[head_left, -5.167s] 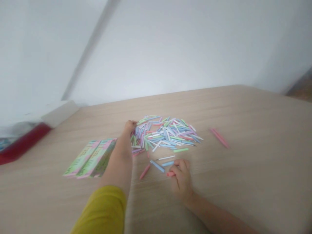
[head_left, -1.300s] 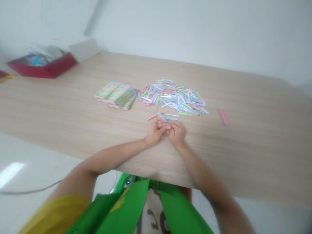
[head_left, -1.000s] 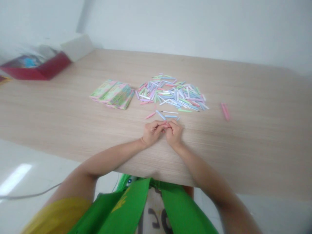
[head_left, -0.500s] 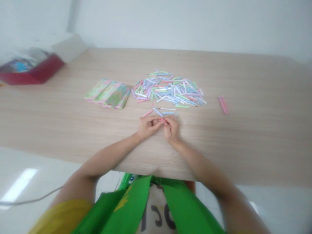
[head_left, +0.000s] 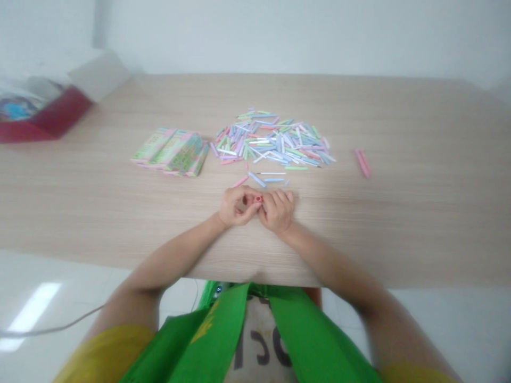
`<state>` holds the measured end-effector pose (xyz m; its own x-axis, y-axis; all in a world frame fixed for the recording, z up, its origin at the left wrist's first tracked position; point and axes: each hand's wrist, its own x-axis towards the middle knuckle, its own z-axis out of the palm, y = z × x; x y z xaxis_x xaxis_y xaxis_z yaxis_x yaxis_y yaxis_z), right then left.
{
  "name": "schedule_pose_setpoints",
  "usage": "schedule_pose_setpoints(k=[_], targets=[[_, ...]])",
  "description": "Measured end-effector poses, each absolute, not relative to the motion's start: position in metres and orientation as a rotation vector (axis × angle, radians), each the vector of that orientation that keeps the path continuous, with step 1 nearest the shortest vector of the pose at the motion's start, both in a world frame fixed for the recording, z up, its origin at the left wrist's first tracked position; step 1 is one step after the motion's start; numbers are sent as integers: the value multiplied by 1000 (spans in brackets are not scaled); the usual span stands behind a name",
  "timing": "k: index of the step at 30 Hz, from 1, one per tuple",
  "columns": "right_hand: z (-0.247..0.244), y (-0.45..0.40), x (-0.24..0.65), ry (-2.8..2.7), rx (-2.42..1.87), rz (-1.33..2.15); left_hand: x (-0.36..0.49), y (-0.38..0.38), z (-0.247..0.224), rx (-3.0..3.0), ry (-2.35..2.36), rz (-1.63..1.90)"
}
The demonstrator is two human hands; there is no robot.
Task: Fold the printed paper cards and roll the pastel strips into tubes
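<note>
My left hand (head_left: pixel 240 206) and my right hand (head_left: pixel 278 210) meet above the near part of the table. Between their fingertips is a small red-pink piece (head_left: pixel 258 199), pinched from both sides; its full shape is hidden by the fingers. Just beyond the hands lie a pink stick (head_left: pixel 240 181), a blue stick (head_left: pixel 256 179), another blue stick (head_left: pixel 274 180) and a thin white stick with a dark tip (head_left: pixel 271 173). Farther back spreads a loose pile of pastel sticks (head_left: pixel 275 141) in blue, green, purple, pink and white.
Several flat green and pink packets (head_left: pixel 171 151) lie overlapping left of the pile. Two pink sticks (head_left: pixel 362 163) lie together at the right. A dark red box (head_left: pixel 59 114) with its pale flap raised stands at the far left. The wooden table's (head_left: pixel 159 213) near edge is before my body.
The camera view has shifted slightly. My right hand has turned, with its fingers curled more over the red-pink piece, whose round red end now faces up between the fingertips.
</note>
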<state>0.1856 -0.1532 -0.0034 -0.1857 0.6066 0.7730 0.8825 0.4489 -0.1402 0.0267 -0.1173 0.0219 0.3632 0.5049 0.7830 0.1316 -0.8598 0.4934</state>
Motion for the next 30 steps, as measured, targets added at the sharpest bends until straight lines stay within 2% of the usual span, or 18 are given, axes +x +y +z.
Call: schedule_pose_setpoints(k=[9, 19, 26, 30], targets=[[-9, -142, 200, -1726, -1090, -382, 31, -98, -3, 2229, 745, 1542], [-3, -145, 202, -1704, -1088, -499, 17, -56, 4, 2542, 1145, 1153], [-2, -133, 209, -1650, -1573, -495, 60, -4, 36, 2628, 1222, 670], [-1, -115, 222, -1470, -1928, -462, 77, 12, 35, 2849, 1026, 263]])
